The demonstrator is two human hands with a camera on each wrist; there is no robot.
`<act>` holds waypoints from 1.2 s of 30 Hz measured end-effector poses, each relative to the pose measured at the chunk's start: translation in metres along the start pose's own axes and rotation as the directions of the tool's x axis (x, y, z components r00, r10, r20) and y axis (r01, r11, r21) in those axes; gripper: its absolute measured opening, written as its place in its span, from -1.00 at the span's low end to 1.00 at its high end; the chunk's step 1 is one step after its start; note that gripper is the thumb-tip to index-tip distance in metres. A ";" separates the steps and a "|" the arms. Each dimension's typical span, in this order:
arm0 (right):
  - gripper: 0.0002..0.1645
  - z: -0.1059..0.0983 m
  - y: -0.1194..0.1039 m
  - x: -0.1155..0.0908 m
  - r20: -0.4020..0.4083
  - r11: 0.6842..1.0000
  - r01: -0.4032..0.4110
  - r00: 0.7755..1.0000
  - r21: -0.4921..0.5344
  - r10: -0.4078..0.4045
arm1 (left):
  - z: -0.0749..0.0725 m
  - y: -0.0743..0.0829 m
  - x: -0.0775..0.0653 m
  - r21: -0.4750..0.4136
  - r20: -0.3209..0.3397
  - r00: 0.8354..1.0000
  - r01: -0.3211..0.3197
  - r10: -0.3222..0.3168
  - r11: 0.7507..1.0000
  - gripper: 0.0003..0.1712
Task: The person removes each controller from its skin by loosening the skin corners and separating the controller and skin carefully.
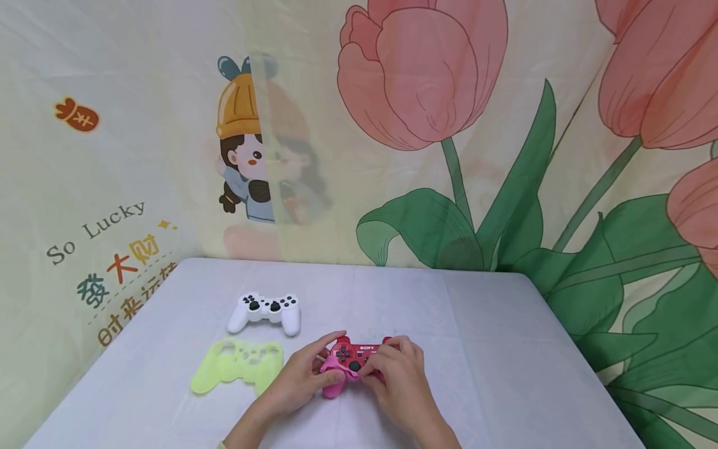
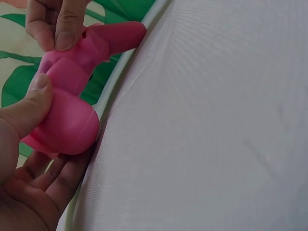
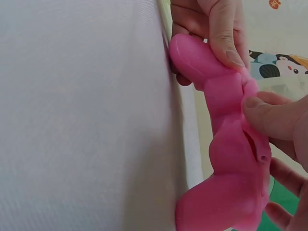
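A red SONY game controller [image 1: 367, 348] sits partly inside a pink silicone sleeve [image 1: 333, 391]. My left hand [image 1: 300, 378] grips the controller's left end, its thumb pressing on the sleeve. With thumb and fingertips, my right hand [image 1: 401, 381] pinches the sleeve's edge near the middle of the controller. In the right wrist view the pink sleeve [image 3: 226, 149] wraps the underside and both grips, and a slit gapes along its edge. The left wrist view shows the sleeve [image 2: 70, 125] bulging round the left grip. My right hand hides the controller's right-hand buttons.
A white game controller [image 1: 266, 315] lies face up farther back on the left of the white-covered table [image 1: 493, 349]. In front of it lies a flat yellow-green silicone sleeve [image 1: 210, 374], close to my left forearm. A printed curtain [image 1: 314, 243] hangs behind the table.
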State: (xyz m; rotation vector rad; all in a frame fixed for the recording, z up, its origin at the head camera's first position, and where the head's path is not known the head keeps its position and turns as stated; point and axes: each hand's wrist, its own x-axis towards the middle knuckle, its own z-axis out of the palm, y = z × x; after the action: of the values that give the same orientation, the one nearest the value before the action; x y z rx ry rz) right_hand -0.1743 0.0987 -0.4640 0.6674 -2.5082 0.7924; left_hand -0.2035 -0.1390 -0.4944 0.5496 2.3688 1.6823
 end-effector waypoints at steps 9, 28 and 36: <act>-0.59 0.003 0.006 -0.001 -0.043 0.996 -0.047 0.998 0.080 0.051 | 0.000 -0.001 0.000 0.000 0.004 1.000 -0.006 0.006 1.000 -0.10; 0.28 -0.028 0.039 -0.012 0.414 0.853 -0.441 0.857 0.279 0.307 | 0.003 0.009 -0.003 0.004 -0.033 0.999 0.025 -0.025 1.000 -0.14; 0.09 -0.029 0.050 -0.011 0.329 0.825 -0.450 0.880 0.341 0.344 | 0.009 0.021 0.002 -0.009 -0.084 0.996 0.012 -0.013 1.000 -0.19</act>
State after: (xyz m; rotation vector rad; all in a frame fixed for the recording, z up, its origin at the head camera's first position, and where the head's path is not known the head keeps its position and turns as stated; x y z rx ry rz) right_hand -0.1863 0.1558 -0.4685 0.3797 -2.7858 1.5070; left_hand -0.1981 -0.1242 -0.4778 0.4705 2.4158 1.7421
